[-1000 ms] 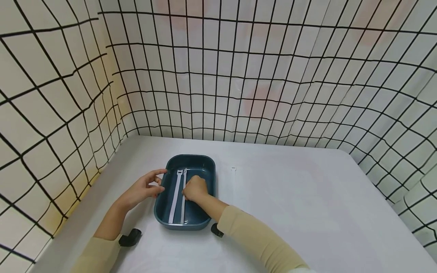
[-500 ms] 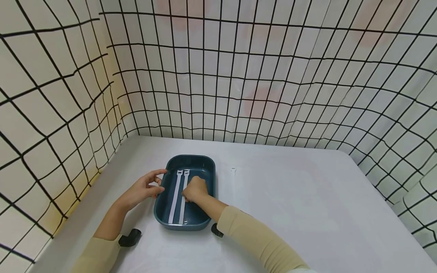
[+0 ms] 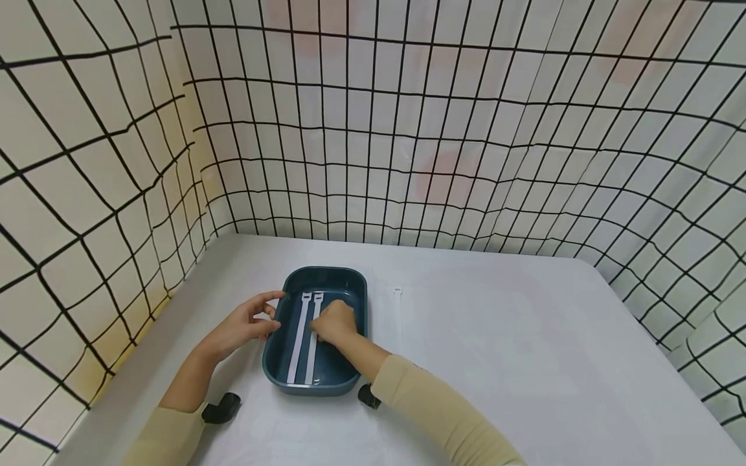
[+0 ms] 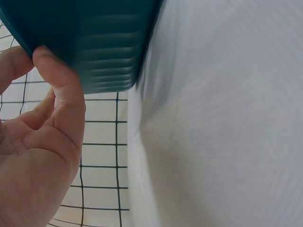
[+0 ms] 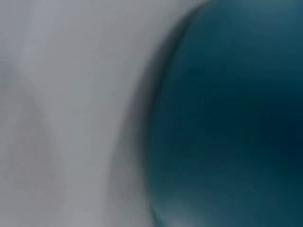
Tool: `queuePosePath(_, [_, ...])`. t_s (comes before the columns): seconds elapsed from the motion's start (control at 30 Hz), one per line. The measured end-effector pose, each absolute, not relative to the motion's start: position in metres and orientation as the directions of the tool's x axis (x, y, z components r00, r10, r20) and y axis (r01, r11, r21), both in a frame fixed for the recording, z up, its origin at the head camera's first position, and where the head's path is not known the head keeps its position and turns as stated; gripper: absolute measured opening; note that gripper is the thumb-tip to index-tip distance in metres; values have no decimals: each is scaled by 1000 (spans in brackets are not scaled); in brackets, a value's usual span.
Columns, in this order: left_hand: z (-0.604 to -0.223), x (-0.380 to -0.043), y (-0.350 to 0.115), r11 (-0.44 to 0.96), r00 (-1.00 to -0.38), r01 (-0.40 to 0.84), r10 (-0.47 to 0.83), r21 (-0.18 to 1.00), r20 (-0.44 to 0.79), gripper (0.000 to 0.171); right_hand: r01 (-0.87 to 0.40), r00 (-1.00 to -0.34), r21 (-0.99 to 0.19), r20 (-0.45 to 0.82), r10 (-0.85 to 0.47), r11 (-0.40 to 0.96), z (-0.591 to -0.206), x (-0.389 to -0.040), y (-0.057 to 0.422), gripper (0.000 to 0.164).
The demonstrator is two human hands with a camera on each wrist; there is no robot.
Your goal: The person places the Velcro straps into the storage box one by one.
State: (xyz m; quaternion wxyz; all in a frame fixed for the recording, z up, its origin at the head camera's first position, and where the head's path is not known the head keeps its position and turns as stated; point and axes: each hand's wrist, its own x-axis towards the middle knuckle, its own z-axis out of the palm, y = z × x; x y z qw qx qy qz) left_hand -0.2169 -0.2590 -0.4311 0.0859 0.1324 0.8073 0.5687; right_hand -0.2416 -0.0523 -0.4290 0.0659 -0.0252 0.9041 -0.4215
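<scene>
A dark teal tray point(image 3: 315, 390) stands on the white table, with two white slotted-head cable straps lying lengthwise in it. The left cable strap point(image 3: 299, 338) lies flat and untouched. My right hand point(image 3: 338, 321) reaches into the tray and pinches the second cable strap point(image 3: 311, 366) near its middle; the fingertips are partly hidden under the hand. At the tray's left rim, my left hand point(image 3: 233, 331) touches the edge with loosely bent fingers. In the left wrist view the thumb point(image 4: 59, 78) meets the tray's rim. The right wrist view is blurred and shows the tray's wall point(image 5: 218, 118).
Another white cable strap point(image 3: 398, 307) lies on the table right of the tray, faint against the white. Black wrist devices point(image 3: 221, 409) sit by both forearms. A white backdrop with a black grid point(image 3: 373, 129) borders the table.
The second cable strap was turned narrow, nearly on edge, a second ago; its broad face and slotted head now show. Both hands stay nearly in place, and the head view has tilted slightly.
</scene>
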Motion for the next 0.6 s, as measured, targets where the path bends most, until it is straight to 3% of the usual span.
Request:
queuePosePath(0.3, [-433,-216,-259,321,-949,109,316,941,2,60,69,-983,-884,-139,-119,463,-429,-240,-50,10])
queuePosePath(0.6, [-431,-217,-259,334,-951,107,310,937,-1,60,-11,-959,-961,-69,-276,278,-419,-232,-40,10])
